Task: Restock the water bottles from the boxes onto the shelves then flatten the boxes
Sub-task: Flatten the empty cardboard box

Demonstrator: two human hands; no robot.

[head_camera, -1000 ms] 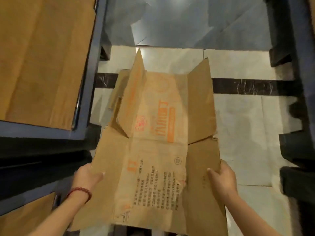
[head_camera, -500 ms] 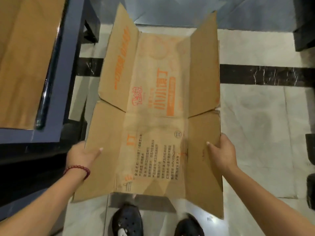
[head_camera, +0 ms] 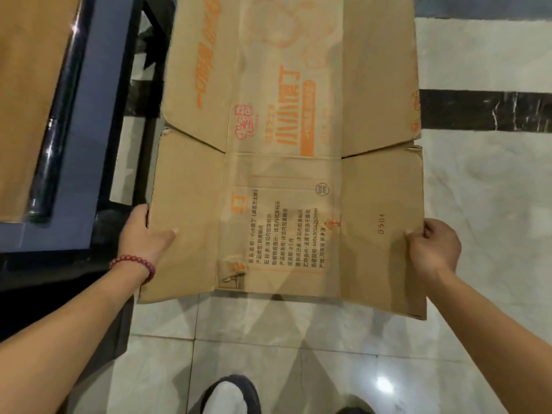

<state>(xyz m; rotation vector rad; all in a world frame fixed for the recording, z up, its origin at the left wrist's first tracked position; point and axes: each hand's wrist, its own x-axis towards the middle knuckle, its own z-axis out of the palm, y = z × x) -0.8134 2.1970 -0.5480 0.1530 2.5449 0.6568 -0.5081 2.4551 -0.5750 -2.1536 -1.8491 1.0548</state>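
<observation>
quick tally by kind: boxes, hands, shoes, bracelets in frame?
Flattened cardboard box: 1
Hands: 2, left hand and right hand, each gripping a box edge
Shoes: 2, one and one at the bottom edge
Red bead bracelet: 1
Total: 6

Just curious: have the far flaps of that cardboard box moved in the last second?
Yes. The box flaps, earlier angled up, now lie spread flat, the left flap nearer the blue shelf edge.

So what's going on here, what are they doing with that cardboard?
A person holds a flattened cardboard box out over the tiled floor. The left hand grips its left edge and the right hand pinches its right edge. The flaps are spread open. Brown cardboard lies on a blue shelf alongside.
</observation>
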